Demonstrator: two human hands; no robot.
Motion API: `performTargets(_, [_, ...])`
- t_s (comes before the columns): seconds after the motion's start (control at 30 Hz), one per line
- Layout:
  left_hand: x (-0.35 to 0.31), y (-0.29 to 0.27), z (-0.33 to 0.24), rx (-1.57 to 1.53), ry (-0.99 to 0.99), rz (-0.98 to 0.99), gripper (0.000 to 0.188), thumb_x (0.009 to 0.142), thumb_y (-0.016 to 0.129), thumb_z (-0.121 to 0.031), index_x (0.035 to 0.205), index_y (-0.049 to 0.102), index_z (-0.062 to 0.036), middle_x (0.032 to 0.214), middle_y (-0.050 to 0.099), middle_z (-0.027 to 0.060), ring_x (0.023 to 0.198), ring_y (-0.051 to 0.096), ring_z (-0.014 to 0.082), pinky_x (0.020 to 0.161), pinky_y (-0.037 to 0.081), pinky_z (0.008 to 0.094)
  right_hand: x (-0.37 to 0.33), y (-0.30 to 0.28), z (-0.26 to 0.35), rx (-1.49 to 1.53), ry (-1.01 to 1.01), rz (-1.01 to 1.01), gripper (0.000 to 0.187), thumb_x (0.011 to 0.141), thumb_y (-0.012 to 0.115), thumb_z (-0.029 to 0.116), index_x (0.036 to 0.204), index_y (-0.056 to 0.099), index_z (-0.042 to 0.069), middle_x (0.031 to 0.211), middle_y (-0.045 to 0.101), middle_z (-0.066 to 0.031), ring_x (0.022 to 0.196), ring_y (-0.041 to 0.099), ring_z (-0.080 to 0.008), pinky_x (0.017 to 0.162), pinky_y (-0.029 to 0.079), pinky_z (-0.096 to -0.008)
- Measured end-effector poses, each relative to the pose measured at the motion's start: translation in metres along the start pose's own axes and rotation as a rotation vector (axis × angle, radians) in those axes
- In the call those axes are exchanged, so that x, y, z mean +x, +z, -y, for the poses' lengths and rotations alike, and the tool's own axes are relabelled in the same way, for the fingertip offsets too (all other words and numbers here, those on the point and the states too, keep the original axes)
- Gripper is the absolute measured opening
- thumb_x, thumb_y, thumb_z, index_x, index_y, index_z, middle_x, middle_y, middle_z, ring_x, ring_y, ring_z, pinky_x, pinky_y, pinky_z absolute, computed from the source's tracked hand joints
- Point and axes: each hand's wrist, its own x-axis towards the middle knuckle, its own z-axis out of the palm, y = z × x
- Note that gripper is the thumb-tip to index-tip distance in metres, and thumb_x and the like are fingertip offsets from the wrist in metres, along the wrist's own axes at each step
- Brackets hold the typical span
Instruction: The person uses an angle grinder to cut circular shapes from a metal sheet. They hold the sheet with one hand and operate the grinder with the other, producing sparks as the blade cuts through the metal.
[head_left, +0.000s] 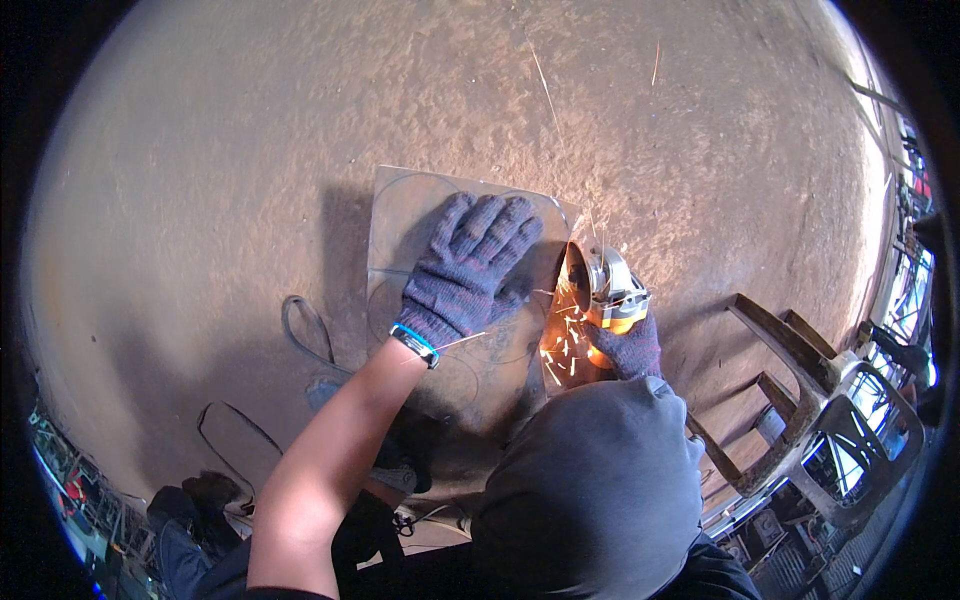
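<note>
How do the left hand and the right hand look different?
The left hand lies flat on the metal sheet, fingers pointing away; the right hand curls around the grinder.
The left hand shows nearly whole, while the right hand is partly hidden.
The left hand has a wristband at its wrist; the right hand's wrist is hidden.
Both wear dark knitted gloves.

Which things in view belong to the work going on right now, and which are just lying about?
In use:
- angle grinder, gripped in the gloved right hand, sparks flying
- marked metal sheet, under the flat gloved left hand

Lying about:
- dark chair at the right, apparently unused
- looped cord at the left; its connection is unclear
</note>
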Motion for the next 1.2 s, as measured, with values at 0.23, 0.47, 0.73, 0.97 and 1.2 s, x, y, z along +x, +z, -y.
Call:
performTargets(0.23, [0.001, 0.001, 0.000, 0.023, 0.000, -0.005, 0.081, 0.076, 0.073, -0.046, 0.147, 0.046, -0.0189, 0.153, 0.041, 0.0059, 0.142, 0.035, 0.0260, 0.122, 0.019, 0.0487, 0.001, 0.000, -0.002, 0.070, 0.015, -0.003, 0.069, 0.071, 0.088, 0.020, 0.129, 0.055, 0.002, 0.113, 0.069, -0.0089, 0.099, 0.065, -0.0154, 0.085, 0.054, -0.0330])
performTargets(0.47, [0.001, 0.004, 0.001, 0.031, 0.009, -0.026, 0.082, 0.076, 0.073, -0.047, 0.147, 0.045, -0.0189, 0.153, 0.041, 0.0057, 0.142, 0.035, 0.0261, 0.122, 0.019, 0.0486, 0.001, 0.003, -0.003, 0.094, -0.034, -0.037, 0.064, 0.071, 0.089, 0.020, 0.125, 0.059, 0.002, 0.109, 0.070, -0.0087, 0.096, 0.066, -0.0158, 0.084, 0.055, -0.0322])
performTargets(0.73, [0.000, 0.003, 0.001, 0.029, 0.006, -0.004, 0.081, 0.075, 0.074, -0.048, 0.146, 0.047, -0.0186, 0.154, 0.040, 0.0061, 0.143, 0.034, 0.0260, 0.122, 0.018, 0.0486, 0.001, 0.003, -0.002, 0.052, 0.111, -0.001, 0.075, 0.068, 0.091, 0.019, 0.130, 0.052, 0.004, 0.116, 0.066, -0.0101, 0.104, 0.064, -0.0205, 0.090, 0.052, -0.0373])
performTargets(0.97, [0.000, 0.005, 0.002, 0.025, 0.010, -0.032, 0.080, 0.075, 0.073, -0.047, 0.145, 0.048, -0.0179, 0.155, 0.040, 0.0056, 0.143, 0.034, 0.0260, 0.122, 0.018, 0.0490, 0.001, 0.009, -0.008, 0.104, 0.008, -0.039, 0.064, 0.071, 0.088, 0.020, 0.125, 0.058, 0.002, 0.111, 0.070, -0.0094, 0.098, 0.066, -0.0160, 0.085, 0.054, -0.0329])
performTargets(1.2, [0.001, 0.005, 0.001, 0.026, 0.017, -0.065, 0.071, 0.083, 0.068, -0.045, 0.145, 0.049, -0.0170, 0.154, 0.041, 0.0065, 0.142, 0.035, 0.0266, 0.121, 0.020, 0.0493, 0.002, 0.009, -0.012, 0.099, 0.007, -0.020, 0.074, 0.071, 0.089, 0.019, 0.133, 0.052, 0.002, 0.115, 0.068, -0.0110, 0.104, 0.065, -0.0181, 0.089, 0.053, -0.0345])
